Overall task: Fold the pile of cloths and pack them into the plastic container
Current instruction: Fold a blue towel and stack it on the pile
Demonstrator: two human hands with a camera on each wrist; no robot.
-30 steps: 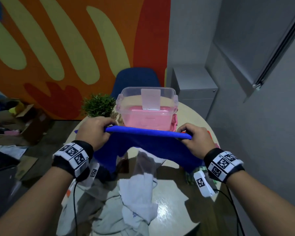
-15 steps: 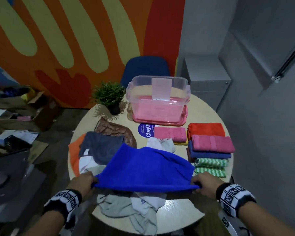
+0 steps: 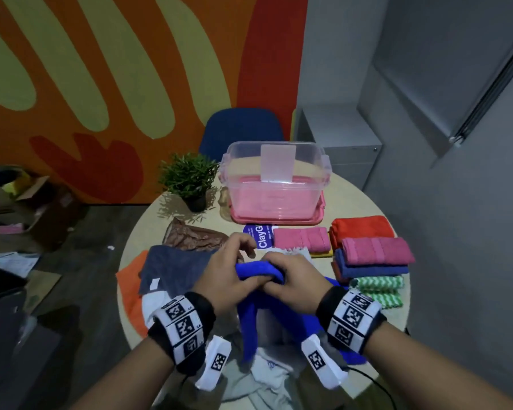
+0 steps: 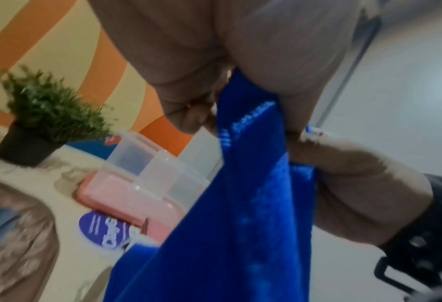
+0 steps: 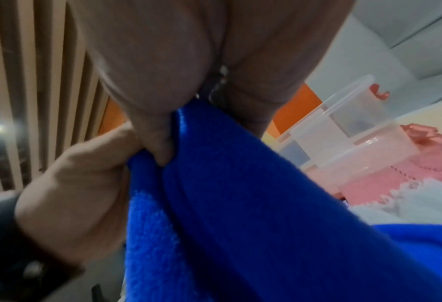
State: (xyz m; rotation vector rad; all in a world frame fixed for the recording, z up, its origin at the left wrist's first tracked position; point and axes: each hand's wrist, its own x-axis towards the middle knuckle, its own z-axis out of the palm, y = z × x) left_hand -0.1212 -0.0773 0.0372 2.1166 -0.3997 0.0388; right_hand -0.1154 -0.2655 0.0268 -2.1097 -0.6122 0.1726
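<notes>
A bright blue cloth hangs doubled over above the round table, its two top corners brought together. My left hand pinches one corner and my right hand pinches the other, the hands touching. The left wrist view shows the blue cloth pinched between thumb and fingers. The right wrist view shows the blue cloth held the same way. The clear plastic container with a pink base stands at the table's far side. Unfolded cloths lie heaped under my hands.
Folded cloths are stacked at the right of the table. A folded pink cloth lies before the container. A potted plant stands far left. Grey, orange and brown cloths lie to the left. A blue chair stands behind the table.
The blue cloth was held stretched wide and lowered toward the table. Now both hands have come together at the middle, doubling the cloth over.
</notes>
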